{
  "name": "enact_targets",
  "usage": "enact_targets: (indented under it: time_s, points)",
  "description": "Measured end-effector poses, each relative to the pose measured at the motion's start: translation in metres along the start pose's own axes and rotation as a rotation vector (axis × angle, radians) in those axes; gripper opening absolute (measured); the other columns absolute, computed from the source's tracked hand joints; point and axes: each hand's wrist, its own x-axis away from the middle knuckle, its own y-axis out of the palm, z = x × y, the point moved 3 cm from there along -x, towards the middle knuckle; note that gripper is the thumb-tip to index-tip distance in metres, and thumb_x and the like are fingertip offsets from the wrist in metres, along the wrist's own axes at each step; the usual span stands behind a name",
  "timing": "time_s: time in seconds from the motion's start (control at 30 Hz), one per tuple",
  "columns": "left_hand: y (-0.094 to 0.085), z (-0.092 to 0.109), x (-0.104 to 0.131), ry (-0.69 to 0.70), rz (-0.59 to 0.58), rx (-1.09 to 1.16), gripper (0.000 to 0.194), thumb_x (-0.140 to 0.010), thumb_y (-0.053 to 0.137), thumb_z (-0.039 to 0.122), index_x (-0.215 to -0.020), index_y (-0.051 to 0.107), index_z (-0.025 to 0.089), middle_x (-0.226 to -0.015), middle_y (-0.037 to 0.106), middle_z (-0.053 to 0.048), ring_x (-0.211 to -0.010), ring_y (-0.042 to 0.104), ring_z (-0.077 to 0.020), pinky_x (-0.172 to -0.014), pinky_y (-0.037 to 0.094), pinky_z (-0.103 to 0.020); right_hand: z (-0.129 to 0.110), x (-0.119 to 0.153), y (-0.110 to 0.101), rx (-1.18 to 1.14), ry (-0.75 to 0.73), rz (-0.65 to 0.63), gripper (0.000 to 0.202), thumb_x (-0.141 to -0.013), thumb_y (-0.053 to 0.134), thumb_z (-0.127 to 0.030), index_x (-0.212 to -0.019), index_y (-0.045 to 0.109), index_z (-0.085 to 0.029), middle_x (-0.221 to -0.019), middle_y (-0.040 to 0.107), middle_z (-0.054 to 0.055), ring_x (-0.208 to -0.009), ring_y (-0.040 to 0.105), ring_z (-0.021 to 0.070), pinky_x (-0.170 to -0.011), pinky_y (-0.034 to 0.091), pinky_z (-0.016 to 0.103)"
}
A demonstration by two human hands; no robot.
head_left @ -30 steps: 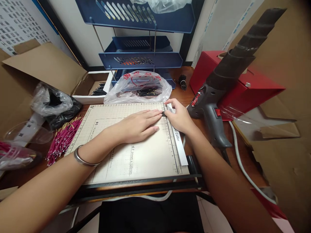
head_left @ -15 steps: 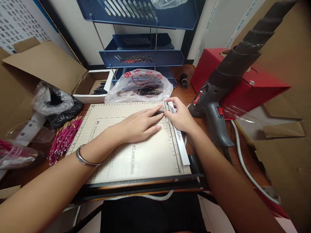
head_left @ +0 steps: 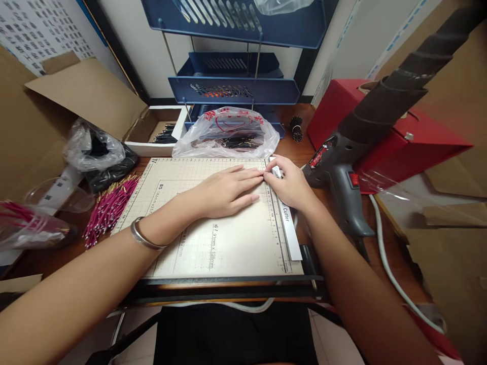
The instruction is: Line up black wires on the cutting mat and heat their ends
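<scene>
My left hand [head_left: 228, 193] lies flat on the cream board of a paper cutter [head_left: 243, 248], fingers stretched toward its right edge. A metal bracelet [head_left: 141, 235] circles that wrist. At the board's upper right edge, my right hand [head_left: 289, 183] has thumb and forefinger pinched together, touching the left fingertips. Whatever sits in the pinch is hidden. Beside this hand runs the white strip [head_left: 292, 241] printed "Cutter", partly covered by the fingers. Printed grid lines and size marks show on the board.
Behind the board stand a plastic bag [head_left: 228, 134] of thin black pieces and blue shelf trays [head_left: 234, 91]. A heat gun [head_left: 342, 167] leans by a red box [head_left: 418, 142] at right. Magenta strands with gold tips [head_left: 110, 210] lie left, near an open carton [head_left: 91, 96].
The thin dark pieces seen under my left fingers are now hidden. My left fingers have drawn closer together, and my right fingertips have closed into a pinch. The view has shifted slightly.
</scene>
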Motion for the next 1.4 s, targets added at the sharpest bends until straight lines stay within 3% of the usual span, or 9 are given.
enact_targets:
  time_s: [0.17,0.33,0.5,0.8,1.07,1.17,1.3,1.4]
  points:
    - [-0.0074,-0.0053,-0.0005,0.012,0.242,-0.062,0.046,-0.116,0.042,0.034,-0.135,0.082,0.018,-0.146,0.079,-0.012,-0.134,0.077,-0.0276,-0.127,0.055,-0.051,0.0019,-0.0002,0.0002,0.004,0.004,-0.008,0.001,-0.083,0.062,-0.027,-0.082,0.060,-0.028,-0.117,0.077,0.011,-0.138,0.066,0.0365,-0.121,0.047,0.059]
    - [-0.0058,-0.0037,-0.0010,0.051,0.204,-0.083,0.043,-0.114,0.046,0.032,-0.118,0.087,0.020,-0.127,0.086,-0.010,-0.115,0.084,-0.0271,-0.108,0.068,-0.045,0.0027,0.0001,0.0003,0.006,0.001,0.018,0.002,-0.082,0.062,-0.027,-0.081,0.060,-0.027,-0.109,0.077,0.010,-0.130,0.068,0.0362,-0.117,0.049,0.056]
    - [-0.0038,0.0001,-0.0018,0.007,0.134,-0.088,0.038,-0.112,0.052,0.036,-0.120,0.086,0.021,-0.123,0.086,-0.011,-0.112,0.084,-0.0287,-0.103,0.068,-0.045,0.0038,0.0002,0.0011,-0.009,0.019,0.009,0.012,-0.088,0.065,-0.035,-0.080,0.060,-0.027,-0.115,0.077,0.010,-0.130,0.067,0.0354,-0.117,0.049,0.057]
    - [-0.0041,0.0001,-0.0011,0.039,0.137,-0.131,0.041,-0.114,0.049,0.040,-0.120,0.086,0.021,-0.124,0.086,-0.011,-0.105,0.085,-0.0276,-0.093,0.069,-0.042,0.0046,-0.0004,0.0002,-0.029,0.042,-0.009,0.004,-0.085,0.061,-0.027,-0.082,0.059,-0.028,-0.115,0.077,0.010,-0.134,0.066,0.0355,-0.119,0.048,0.056]
    - [-0.0051,0.0014,0.0007,0.011,0.113,-0.164,0.045,-0.116,0.045,0.037,-0.123,0.086,0.018,-0.150,0.076,-0.011,-0.105,0.086,-0.0301,-0.090,0.070,-0.045,-0.0002,0.0007,-0.0011,-0.012,0.001,-0.024,0.007,-0.083,0.061,-0.025,-0.080,0.055,-0.028,-0.103,0.071,0.007,-0.116,0.068,0.0332,-0.112,0.051,0.053]
    - [-0.0036,0.0015,-0.0003,0.026,0.121,-0.165,0.045,-0.116,0.046,0.036,-0.123,0.085,0.016,-0.148,0.077,-0.014,-0.109,0.085,-0.0304,-0.095,0.070,-0.046,0.0000,0.0004,-0.0013,-0.004,0.012,-0.046,0.006,-0.084,0.061,-0.026,-0.082,0.056,-0.028,-0.107,0.071,0.008,-0.118,0.066,0.0338,-0.114,0.050,0.054]
    - [-0.0014,0.0020,-0.0031,0.114,0.164,-0.151,0.043,-0.116,0.044,0.030,-0.119,0.083,0.014,-0.136,0.082,-0.015,-0.125,0.078,-0.0302,-0.114,0.062,-0.048,-0.0010,0.0007,-0.0019,0.003,0.032,-0.034,0.007,-0.084,0.061,-0.025,-0.079,0.056,-0.027,-0.107,0.071,0.008,-0.118,0.066,0.0338,-0.113,0.049,0.053]
    - [-0.0010,0.0015,-0.0042,0.150,0.180,-0.155,0.042,-0.117,0.043,0.029,-0.114,0.083,0.014,-0.132,0.083,-0.015,-0.118,0.075,-0.0297,-0.113,0.061,-0.049,-0.0023,0.0003,-0.0015,-0.005,0.025,-0.044,0.009,-0.084,0.060,-0.024,-0.079,0.054,-0.027,-0.104,0.070,0.008,-0.116,0.066,0.0326,-0.112,0.050,0.051]
